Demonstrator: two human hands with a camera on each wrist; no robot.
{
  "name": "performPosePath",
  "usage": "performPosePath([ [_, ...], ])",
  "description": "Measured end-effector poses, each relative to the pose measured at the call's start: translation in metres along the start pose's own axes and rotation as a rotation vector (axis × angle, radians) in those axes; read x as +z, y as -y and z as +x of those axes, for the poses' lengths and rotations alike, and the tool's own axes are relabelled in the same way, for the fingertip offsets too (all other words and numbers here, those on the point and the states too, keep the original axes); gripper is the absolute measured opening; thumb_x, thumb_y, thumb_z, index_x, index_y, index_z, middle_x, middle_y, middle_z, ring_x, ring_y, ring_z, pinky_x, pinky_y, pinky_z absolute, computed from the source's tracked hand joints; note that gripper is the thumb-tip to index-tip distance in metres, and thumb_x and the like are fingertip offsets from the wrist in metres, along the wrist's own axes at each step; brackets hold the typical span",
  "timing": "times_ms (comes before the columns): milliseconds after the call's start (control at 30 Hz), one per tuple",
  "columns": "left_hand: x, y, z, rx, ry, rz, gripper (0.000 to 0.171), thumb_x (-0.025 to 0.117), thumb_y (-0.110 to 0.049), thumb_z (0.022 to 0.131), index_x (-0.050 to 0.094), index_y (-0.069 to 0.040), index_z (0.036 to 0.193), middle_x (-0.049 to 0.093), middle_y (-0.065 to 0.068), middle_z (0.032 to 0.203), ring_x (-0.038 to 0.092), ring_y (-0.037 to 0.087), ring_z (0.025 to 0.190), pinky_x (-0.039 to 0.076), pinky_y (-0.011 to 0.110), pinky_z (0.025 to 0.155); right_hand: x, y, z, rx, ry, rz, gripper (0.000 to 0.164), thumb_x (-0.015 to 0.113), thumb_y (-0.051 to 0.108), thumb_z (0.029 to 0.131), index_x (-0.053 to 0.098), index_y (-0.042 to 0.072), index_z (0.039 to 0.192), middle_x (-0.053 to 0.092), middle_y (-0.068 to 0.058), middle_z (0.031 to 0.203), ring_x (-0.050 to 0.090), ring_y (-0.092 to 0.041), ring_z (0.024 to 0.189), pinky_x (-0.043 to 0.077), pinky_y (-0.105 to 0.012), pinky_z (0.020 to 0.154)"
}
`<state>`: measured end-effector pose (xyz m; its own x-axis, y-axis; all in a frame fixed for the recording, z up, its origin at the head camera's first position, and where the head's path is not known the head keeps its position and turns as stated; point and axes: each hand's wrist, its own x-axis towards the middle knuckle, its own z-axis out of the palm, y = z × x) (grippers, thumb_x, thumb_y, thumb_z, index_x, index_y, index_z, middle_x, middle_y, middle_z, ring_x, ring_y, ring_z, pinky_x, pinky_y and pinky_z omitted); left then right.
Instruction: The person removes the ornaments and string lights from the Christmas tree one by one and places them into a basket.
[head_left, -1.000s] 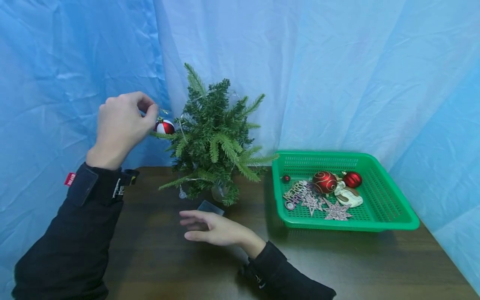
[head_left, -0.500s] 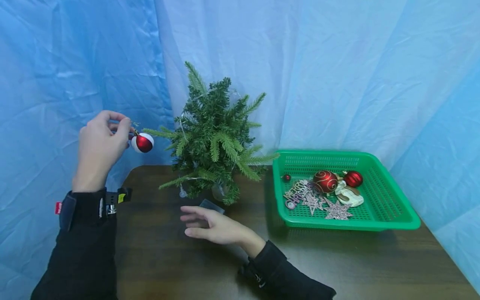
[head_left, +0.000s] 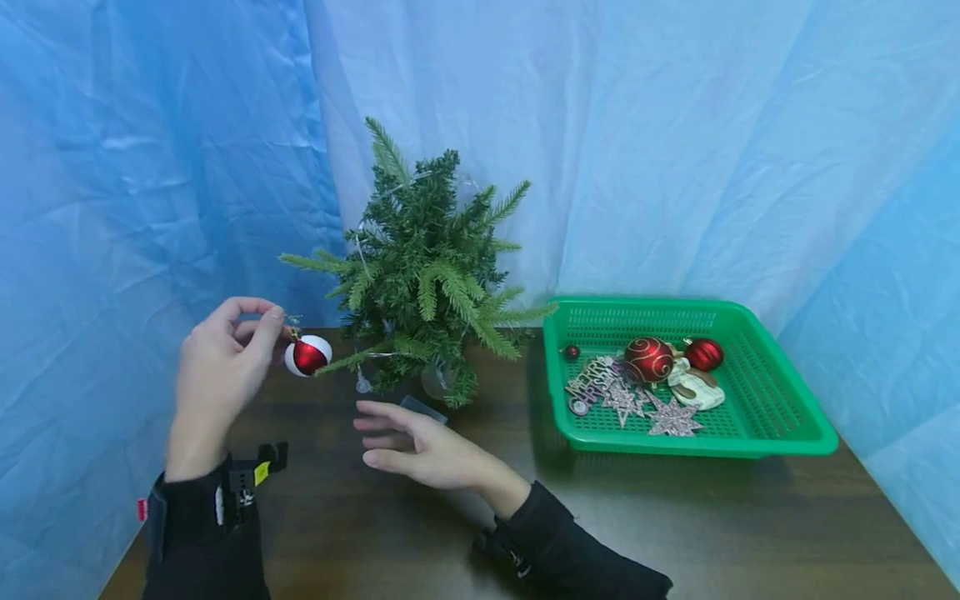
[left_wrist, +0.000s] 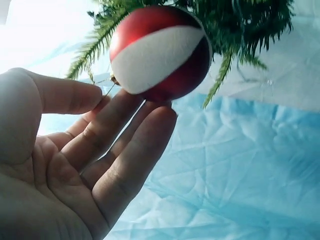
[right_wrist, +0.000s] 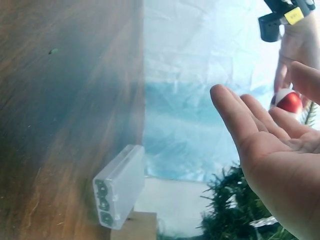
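Between thumb and fingertips my left hand (head_left: 225, 367) pinches the thin loop of a red and white Christmas ball (head_left: 308, 356). The ball hangs beside the tip of a lower left branch of a small artificial Christmas tree (head_left: 427, 267); whether they touch I cannot tell. In the left wrist view the ball (left_wrist: 160, 55) rests against the fingertips, tree branches behind it. My right hand (head_left: 427, 446) is held in front of the tree base with its fingers extended and nothing in them. The right wrist view shows that hand (right_wrist: 275, 135) palm up.
A green basket (head_left: 705, 450) at the right holds red balls (head_left: 649, 360), glittery stars (head_left: 674, 417), a lettered ornament (head_left: 590, 385) and a cream figure (head_left: 697, 387). A clear battery box (right_wrist: 117, 185) lies by the tree base. Blue curtains (head_left: 675, 150) surround the dark wooden table (head_left: 360, 533).
My left hand has carried the ball away from an upper left branch and down to a lower left one. That upper branch is now free of the ball. My right hand has hardly moved.
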<state>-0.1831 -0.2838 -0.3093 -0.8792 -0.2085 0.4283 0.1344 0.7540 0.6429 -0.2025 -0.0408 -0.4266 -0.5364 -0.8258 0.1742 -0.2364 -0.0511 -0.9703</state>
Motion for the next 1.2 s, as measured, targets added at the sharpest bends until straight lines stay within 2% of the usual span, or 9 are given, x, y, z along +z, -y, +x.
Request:
performPosePath([
  [100,0.006,0.000,-0.011,0.000,0.008,-0.029,0.043,0.053,-0.045,0.104,0.063,-0.006,0.121,0.076,0.013,0.096,0.071,0.010,0.072,0.048,0.013,0.064,0.002,0.004,0.000,-0.023,-0.020,0.012,0.059,0.056,0.012,0.106,0.030,0.019,0.159,0.046,-0.006,0.154,0.055,-0.012,0.130,0.044,-0.025,0.105],
  [133,0.008,0.000,-0.013,0.003,0.013,-0.041,0.043,0.054,-0.044,0.104,0.064,-0.006,0.121,0.076,0.013,0.095,0.069,0.008,0.071,0.049,0.014,0.063,0.002,0.005,0.000,-0.031,-0.032,0.016,0.060,0.056,0.012,0.106,0.030,0.019,0.159,0.045,-0.006,0.155,0.055,-0.012,0.130,0.045,-0.025,0.104],
  [267,0.017,-0.001,-0.024,0.010,0.037,-0.061,0.040,0.055,-0.042,0.104,0.064,-0.006,0.118,0.075,0.011,0.091,0.069,0.014,0.070,0.050,0.016,0.062,0.005,0.009,0.001,-0.047,-0.107,0.045,0.060,0.057,0.012,0.105,0.031,0.015,0.160,0.045,-0.005,0.155,0.056,-0.016,0.130,0.048,-0.026,0.101],
  [400,0.022,-0.004,-0.034,0.003,0.093,-0.067,0.039,0.055,-0.042,0.104,0.063,-0.006,0.118,0.076,0.009,0.090,0.072,0.014,0.071,0.051,0.015,0.065,0.009,0.012,0.000,-0.044,-0.182,0.071,0.063,0.060,0.014,0.104,0.032,0.014,0.160,0.049,-0.004,0.152,0.059,-0.013,0.126,0.051,-0.026,0.096],
  [533,0.024,-0.008,-0.039,-0.012,0.149,-0.102,0.041,0.056,-0.044,0.104,0.062,-0.006,0.119,0.076,0.009,0.093,0.074,0.014,0.074,0.052,0.014,0.069,0.011,0.014,0.000,-0.056,-0.251,0.072,0.065,0.063,0.013,0.102,0.032,0.011,0.159,0.053,-0.008,0.146,0.063,-0.016,0.122,0.054,-0.027,0.092],
  [700,0.023,-0.011,-0.040,-0.038,0.251,-0.187,0.042,0.057,-0.042,0.104,0.059,-0.003,0.120,0.076,0.013,0.097,0.074,0.013,0.076,0.058,0.022,0.069,0.011,0.016,0.000,-0.050,-0.334,0.085,0.066,0.068,0.012,0.099,0.037,0.009,0.157,0.059,-0.008,0.135,0.068,-0.014,0.112,0.056,-0.028,0.087],
  [833,0.021,-0.010,-0.040,-0.044,0.336,-0.238,0.041,0.058,-0.037,0.104,0.057,-0.001,0.122,0.075,0.015,0.099,0.075,0.015,0.079,0.060,0.029,0.068,0.011,0.017,0.000,-0.046,-0.356,0.089,0.061,0.070,0.012,0.098,0.043,0.010,0.153,0.061,-0.005,0.130,0.070,-0.011,0.101,0.057,-0.028,0.083],
  [967,0.018,-0.011,-0.039,-0.054,0.392,-0.257,0.043,0.059,-0.039,0.104,0.056,-0.001,0.124,0.076,0.014,0.096,0.075,0.016,0.081,0.060,0.031,0.066,0.013,0.017,0.000,-0.041,-0.352,0.111,0.056,0.071,0.011,0.097,0.049,0.011,0.148,0.063,-0.003,0.128,0.071,-0.013,0.095,0.058,-0.029,0.080],
  [1200,0.014,-0.010,-0.043,-0.086,0.469,-0.277,0.041,0.058,-0.037,0.104,0.055,-0.001,0.124,0.075,0.014,0.099,0.075,0.017,0.085,0.061,0.033,0.068,0.016,0.018,-0.003,-0.014,-0.326,0.095,0.054,0.072,0.010,0.096,0.053,0.015,0.146,0.062,0.002,0.130,0.070,-0.009,0.095,0.058,-0.028,0.080],
])
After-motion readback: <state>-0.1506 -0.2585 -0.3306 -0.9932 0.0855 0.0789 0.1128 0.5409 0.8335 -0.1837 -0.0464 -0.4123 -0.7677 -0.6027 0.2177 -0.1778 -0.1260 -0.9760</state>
